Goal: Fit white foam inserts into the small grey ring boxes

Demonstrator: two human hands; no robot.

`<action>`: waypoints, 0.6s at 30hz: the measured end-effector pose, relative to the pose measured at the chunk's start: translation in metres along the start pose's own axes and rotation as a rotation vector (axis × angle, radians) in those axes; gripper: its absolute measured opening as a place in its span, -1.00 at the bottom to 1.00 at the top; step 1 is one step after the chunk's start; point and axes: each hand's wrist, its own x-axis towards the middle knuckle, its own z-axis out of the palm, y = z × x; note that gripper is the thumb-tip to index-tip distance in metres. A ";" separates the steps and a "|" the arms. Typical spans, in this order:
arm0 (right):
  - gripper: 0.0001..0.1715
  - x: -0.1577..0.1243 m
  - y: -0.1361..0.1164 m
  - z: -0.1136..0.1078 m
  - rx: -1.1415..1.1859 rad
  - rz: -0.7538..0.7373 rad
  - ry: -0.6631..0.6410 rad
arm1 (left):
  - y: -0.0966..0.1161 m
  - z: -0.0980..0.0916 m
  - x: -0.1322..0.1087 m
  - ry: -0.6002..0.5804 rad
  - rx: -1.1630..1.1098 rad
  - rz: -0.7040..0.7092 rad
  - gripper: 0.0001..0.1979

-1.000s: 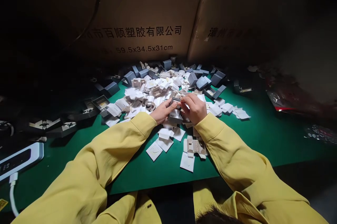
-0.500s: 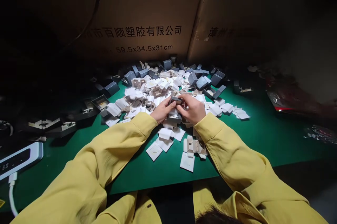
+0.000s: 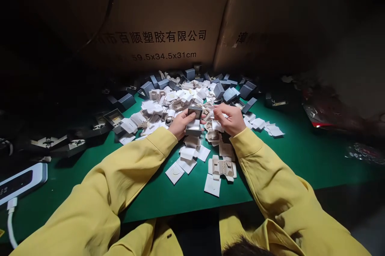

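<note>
My left hand [image 3: 179, 125] grips a small dark hinged gift box [image 3: 193, 132] over the middle of the pile. Its lid is raised, the thumb rests on the lid, and white shows inside. To the right of the box, apart from it, my right hand [image 3: 232, 120] has its fingers curled in a pinch; whatever they hold, if anything, is hidden. Folded white card inserts [image 3: 186, 95] heap up around and beyond both hands. Nearer me lie an unfolded card insert [image 3: 222, 168] and a flat white card [image 3: 212, 185].
Several dark boxes [image 3: 231, 95] ring the pile on the green table [image 3: 144, 202]. Large cardboard cartons [image 3: 168, 11] stand behind. A white device [image 3: 39, 174] with a cable sits at the left, and a clear plastic bag [image 3: 319, 117] lies at the right.
My right hand has moved off the box toward the right. The box stays in my left hand, and its raised lid now shows more plainly.
</note>
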 end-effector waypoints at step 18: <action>-0.28 -0.007 0.036 0.021 -0.366 0.066 -0.199 | 0.005 -0.001 0.004 0.151 -0.080 -0.001 -0.72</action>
